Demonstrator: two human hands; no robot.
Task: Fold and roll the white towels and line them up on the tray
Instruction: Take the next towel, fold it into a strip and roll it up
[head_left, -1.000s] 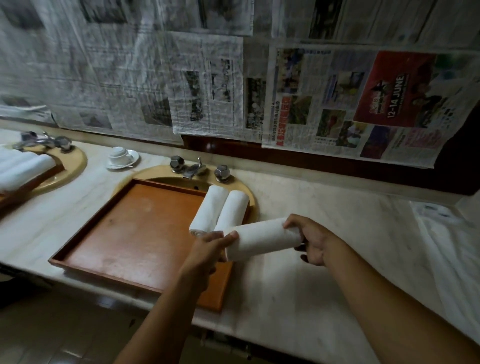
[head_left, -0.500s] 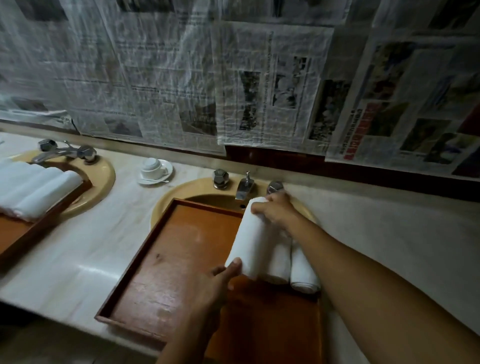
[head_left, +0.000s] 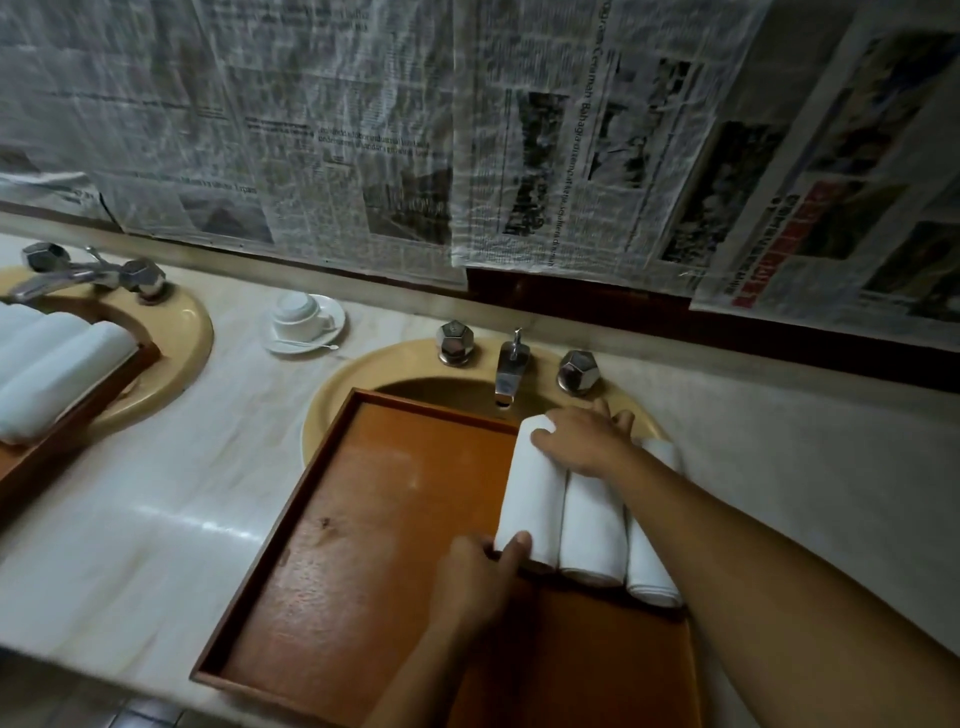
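Three rolled white towels lie side by side at the right end of the brown wooden tray (head_left: 389, 519). The leftmost roll (head_left: 530, 493) touches the middle roll (head_left: 592, 525), and the right roll (head_left: 649, 577) lies against that one. My left hand (head_left: 483, 577) pinches the near end of the leftmost roll, thumb on top. My right hand (head_left: 582, 441) lies flat across the far ends of the leftmost and middle rolls, fingers spread. My right forearm hides part of the right roll.
The tray sits over a yellow sink (head_left: 337, 395) with a chrome faucet (head_left: 511, 364) behind the towels. A white cup on a saucer (head_left: 301, 317) stands on the marble counter. At far left, a second tray (head_left: 104, 384) holds more rolled towels (head_left: 52, 364). Newspapers cover the wall.
The roll I held in the air over the counter has come down onto the tray beside the two others. My right hand has flattened on top of the far ends.
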